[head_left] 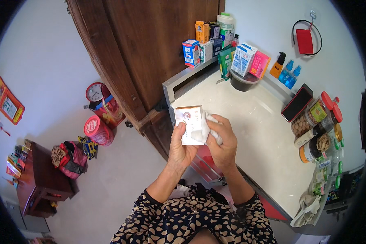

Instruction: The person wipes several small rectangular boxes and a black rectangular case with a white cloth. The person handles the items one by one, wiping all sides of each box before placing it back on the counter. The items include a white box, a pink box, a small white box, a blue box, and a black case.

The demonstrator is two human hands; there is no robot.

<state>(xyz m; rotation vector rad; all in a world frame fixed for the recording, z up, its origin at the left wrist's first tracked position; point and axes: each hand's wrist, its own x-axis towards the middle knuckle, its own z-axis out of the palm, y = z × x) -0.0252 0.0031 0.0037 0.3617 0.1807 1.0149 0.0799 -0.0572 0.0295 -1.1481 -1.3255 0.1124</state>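
In front of me, near the table's left edge, a small white cardboard box [184, 134] with a dark round picture is held up. My left hand [179, 144] grips it from below, the thumb lying on its front. A crumpled white cloth [205, 127] is bunched in my right hand [223, 140], whose fingers are closed round it. The cloth presses against the right side of the box. Part of the box's front is hidden behind the cloth and my left thumb.
The cream tabletop [248, 126] spreads to the right. Along its far side stand medicine boxes [191, 53] and a dark tub [243, 83] of packets. A phone [297, 102], several jars [318, 110] and a cloth [309, 209] line the right edge. A brown wardrobe [150, 53] rises beyond.
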